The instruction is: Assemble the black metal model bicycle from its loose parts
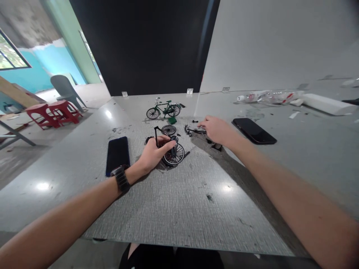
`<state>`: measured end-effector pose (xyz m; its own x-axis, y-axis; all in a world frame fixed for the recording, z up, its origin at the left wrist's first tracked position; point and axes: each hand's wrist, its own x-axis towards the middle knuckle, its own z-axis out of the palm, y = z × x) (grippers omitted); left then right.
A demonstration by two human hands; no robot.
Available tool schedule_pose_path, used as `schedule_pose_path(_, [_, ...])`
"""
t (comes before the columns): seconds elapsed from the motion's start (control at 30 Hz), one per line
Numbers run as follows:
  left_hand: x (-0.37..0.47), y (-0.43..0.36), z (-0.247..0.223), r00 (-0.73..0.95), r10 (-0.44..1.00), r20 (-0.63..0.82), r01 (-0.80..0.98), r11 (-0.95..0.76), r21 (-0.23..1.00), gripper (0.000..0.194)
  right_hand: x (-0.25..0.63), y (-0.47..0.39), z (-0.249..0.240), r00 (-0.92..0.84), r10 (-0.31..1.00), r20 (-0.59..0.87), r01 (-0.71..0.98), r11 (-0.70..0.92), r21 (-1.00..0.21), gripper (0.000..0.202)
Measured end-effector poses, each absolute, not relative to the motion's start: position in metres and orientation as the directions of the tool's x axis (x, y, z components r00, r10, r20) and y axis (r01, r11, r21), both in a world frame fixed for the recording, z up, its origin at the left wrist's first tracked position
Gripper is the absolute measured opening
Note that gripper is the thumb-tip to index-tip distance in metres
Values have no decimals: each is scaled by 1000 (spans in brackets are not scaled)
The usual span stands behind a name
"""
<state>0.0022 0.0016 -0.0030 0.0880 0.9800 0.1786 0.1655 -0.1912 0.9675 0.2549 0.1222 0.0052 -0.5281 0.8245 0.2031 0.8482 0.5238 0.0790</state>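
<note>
My left hand (154,151) is closed on a black miniature bicycle frame, which has one spoked wheel (174,154) fitted at its right end. Just behind it lies a loose spoked wheel (168,130). My right hand (214,129) reaches down to small black parts (192,130) on the table; its fingertips touch or hover over them, and whether they grip one is hidden. More small black pieces (217,146) lie beneath that hand. Farther back stands a green miniature bicycle (165,108), with a small green block (172,120) in front of it.
A phone (117,155) lies left of my left wrist, and another phone (254,130) is right of my right hand. Plastic bottles (276,96) and a white box (328,104) sit at the back right. A black panel (148,45) rises behind the grey table (168,209).
</note>
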Motion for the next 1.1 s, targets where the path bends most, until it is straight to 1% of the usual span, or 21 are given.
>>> schedule_pose_path(0.13, [3,1,-2,99,979,179,166,-194,967,29,252,117,9,-514,833,205,858,502,111,46])
schedule_pose_path(0.37, [3,1,-2,89,974,208,182,-221,958,27,252,119,7,-510,838,192,860,497,117,55])
schedule_pose_path(0.77, [2,1,-2,89,975,202,195,-216,957,27,255,121,6,-509,836,203,860,500,97,51])
schedule_pose_path(0.93, [2,1,-2,105,978,178,168,-193,967,28,256,123,3,-513,836,196,858,504,94,51])
schedule_pose_path(1.1, [2,2,-3,96,973,210,193,-225,955,26,254,125,1,-520,834,185,854,515,79,51])
